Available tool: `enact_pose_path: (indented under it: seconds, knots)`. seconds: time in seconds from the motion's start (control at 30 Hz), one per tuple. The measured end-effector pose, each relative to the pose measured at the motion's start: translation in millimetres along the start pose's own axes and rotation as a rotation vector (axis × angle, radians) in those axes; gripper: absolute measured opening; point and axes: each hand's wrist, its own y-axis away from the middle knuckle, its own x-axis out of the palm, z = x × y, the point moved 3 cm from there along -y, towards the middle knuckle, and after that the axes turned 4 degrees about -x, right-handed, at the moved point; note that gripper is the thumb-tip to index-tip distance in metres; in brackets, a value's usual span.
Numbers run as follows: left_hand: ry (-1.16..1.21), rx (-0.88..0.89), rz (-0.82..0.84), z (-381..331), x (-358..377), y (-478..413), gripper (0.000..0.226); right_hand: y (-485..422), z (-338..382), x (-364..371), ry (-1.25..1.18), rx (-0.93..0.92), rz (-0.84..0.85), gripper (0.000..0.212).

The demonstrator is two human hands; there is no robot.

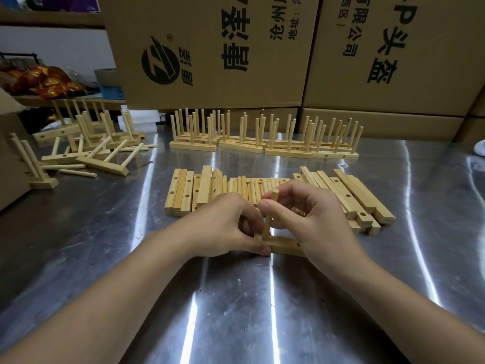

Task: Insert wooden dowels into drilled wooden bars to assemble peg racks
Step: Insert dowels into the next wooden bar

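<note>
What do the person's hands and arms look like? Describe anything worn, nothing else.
The left hand and right hand are bare, with no gloves. The left forearm and right forearm show no sleeves, watch or bracelet. A small gold glint among the right hand's fingers may be a ring; it is too small to tell.

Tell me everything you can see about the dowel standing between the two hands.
The dowel is a pale, smooth round wooden rod with a flat top end. It stands nearly upright, its lower end meeting the drilled wooden bar on the steel table. The right hand pinches its upper part; the left hand holds the bar.
</note>
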Motion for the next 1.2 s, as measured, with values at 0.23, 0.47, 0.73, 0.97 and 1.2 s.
enact_pose_path:
  seconds: [0.23, 0.47, 0.73, 0.97, 1.2]
  knots:
    - [0.020, 0.020, 0.018, -1, 0, 0, 0.020, 3, 0, 0, -0.141, 0.033, 0.070, 0.017]
    - [0.044, 0.015, 0.023, 1, 1, 0, 0.021, 0, 3, -2, -0.196, 0.063, 0.040, 0.013]
    - [0.046, 0.058, -0.001, 2, 2, 1, 0.019, 7, 11, 5, 0.032, 0.028, -0.039, 0.010]
    - [0.030, 0.028, 0.005, 3, 0, -2, 0.020, 3, 10, 2, -0.013, 0.048, 0.010, 0.025]
    - [0.037, 0.027, 0.010, 4, 1, -3, 0.021, -1, 7, -2, -0.034, 0.003, 0.043, 0.007]
